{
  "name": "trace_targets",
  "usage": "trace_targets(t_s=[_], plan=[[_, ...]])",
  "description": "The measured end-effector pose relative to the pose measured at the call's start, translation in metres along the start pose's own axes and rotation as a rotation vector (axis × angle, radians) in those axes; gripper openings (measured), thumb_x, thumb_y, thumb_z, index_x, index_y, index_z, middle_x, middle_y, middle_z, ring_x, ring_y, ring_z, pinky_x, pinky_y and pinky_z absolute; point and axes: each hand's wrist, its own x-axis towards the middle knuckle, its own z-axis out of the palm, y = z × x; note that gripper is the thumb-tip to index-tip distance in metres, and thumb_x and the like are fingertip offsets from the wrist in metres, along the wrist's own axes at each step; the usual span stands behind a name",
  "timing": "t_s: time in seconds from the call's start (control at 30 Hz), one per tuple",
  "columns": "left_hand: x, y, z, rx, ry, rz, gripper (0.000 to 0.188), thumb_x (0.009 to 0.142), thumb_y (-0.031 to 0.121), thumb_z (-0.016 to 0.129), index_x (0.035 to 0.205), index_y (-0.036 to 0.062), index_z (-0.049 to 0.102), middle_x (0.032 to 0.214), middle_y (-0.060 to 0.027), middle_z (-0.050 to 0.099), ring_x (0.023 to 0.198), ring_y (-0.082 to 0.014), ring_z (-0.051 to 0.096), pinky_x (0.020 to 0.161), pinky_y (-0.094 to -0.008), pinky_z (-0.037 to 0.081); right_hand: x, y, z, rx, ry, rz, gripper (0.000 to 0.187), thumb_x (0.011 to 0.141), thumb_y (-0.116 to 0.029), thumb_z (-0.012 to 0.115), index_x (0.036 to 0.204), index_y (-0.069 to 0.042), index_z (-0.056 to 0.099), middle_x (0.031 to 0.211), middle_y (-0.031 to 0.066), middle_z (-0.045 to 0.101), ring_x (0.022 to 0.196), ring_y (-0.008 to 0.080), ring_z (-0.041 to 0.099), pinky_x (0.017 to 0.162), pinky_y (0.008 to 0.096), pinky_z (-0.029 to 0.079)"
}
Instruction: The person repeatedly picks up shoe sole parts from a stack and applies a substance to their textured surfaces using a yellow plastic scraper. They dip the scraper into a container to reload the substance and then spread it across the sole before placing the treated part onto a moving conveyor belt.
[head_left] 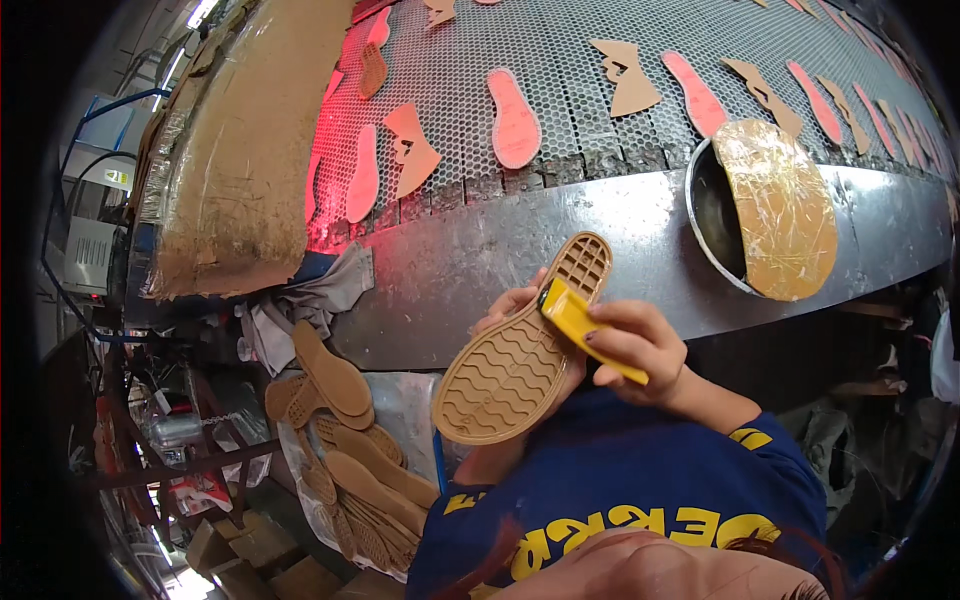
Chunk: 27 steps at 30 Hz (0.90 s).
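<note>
A tan shoe sole [505, 385] is held up in front of me, its wavy tread and gridded heel facing up. My left hand [508, 303] is closed round it from behind and below, so part of its grip is hidden. Against the sole's narrow waist lies the dark end of a flat yellow-handled brush [590, 335]. My right hand [645, 350] is closed on that handle, fingers over its upper side. The brush's bristles are too small to make out clearly.
Beyond the metal ledge [460, 230], a mesh conveyor [570, 110] carries pink insoles [515, 120] and brown cut pieces [627, 78]. A round pot [700, 215], half covered by a taped lid [780, 215], stands at right. More soles [375, 485] lie lower left beside cardboard [235, 150].
</note>
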Motion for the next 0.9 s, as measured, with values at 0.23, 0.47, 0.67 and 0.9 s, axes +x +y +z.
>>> trace_targets(t_s=[0.23,0.47,0.67,0.9], plan=[[0.012,-0.002,-0.008,-0.189,0.212,-0.236,0.04,0.102,0.031,0.036,0.125,-0.0012,0.044,0.137,-0.0214,0.049,0.121,-0.034,0.053,0.102,-0.0434,0.049,0.01,-0.009,0.006,0.131,-0.028,-0.099,0.04,0.083,-0.032,0.074,0.101,0.002,0.064,0.105,0.0212,0.059,0.075,0.0277,0.067,0.064,0.031,0.056],[0.011,0.0,0.013,0.156,0.164,-0.076,0.036,0.098,0.02,0.047,0.129,0.0011,0.04,0.143,-0.0218,0.041,0.128,-0.0321,0.046,0.107,-0.0436,0.042,0.004,-0.017,0.005,0.056,-0.002,-0.068,0.043,0.085,-0.037,0.069,0.102,0.002,0.065,0.108,0.0217,0.06,0.086,0.0281,0.066,0.077,0.0329,0.056],[0.014,-0.01,0.025,0.547,0.048,0.195,0.059,0.081,0.003,0.069,0.13,0.0069,0.035,0.14,-0.0164,0.041,0.13,-0.0257,0.043,0.109,-0.0376,0.038,0.003,-0.023,0.002,0.095,-0.043,-0.162,0.047,0.086,-0.04,0.068,0.107,0.002,0.063,0.113,0.0235,0.058,0.086,0.0283,0.064,0.08,0.0342,0.056],[0.014,-0.028,0.018,0.898,0.028,0.148,0.071,0.072,0.002,0.075,0.13,0.0041,0.033,0.133,-0.0146,0.047,0.126,-0.0214,0.048,0.108,-0.0347,0.037,0.011,-0.027,0.008,0.18,0.01,-0.275,0.042,0.076,-0.036,0.079,0.094,0.0,0.067,0.1,0.0205,0.062,0.065,0.0223,0.065,0.053,0.0268,0.052]])
